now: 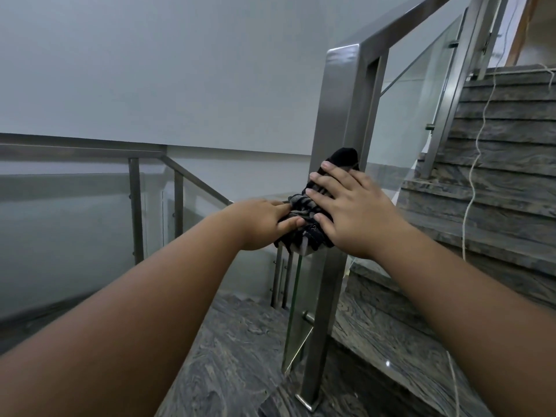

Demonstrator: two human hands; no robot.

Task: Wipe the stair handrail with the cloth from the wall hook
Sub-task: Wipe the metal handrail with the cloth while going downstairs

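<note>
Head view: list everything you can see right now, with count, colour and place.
cloth: one, black with pale stripes, against the post, under the hands
post: one, steel grey, centre, floor to rail corner
handrail: two runs, steel grey; one rises right from the post, one slopes down at left
glass panels: several, clear, below the rails
stairs: one flight, grey veined stone, rising at right
floor: grey veined stone, below centre
cord: one, pale, hanging over the stairs at right
wall: pale grey, behind
left hand: pinches the cloth's left edge
right hand: flat on the cloth, fingers spread
</note>
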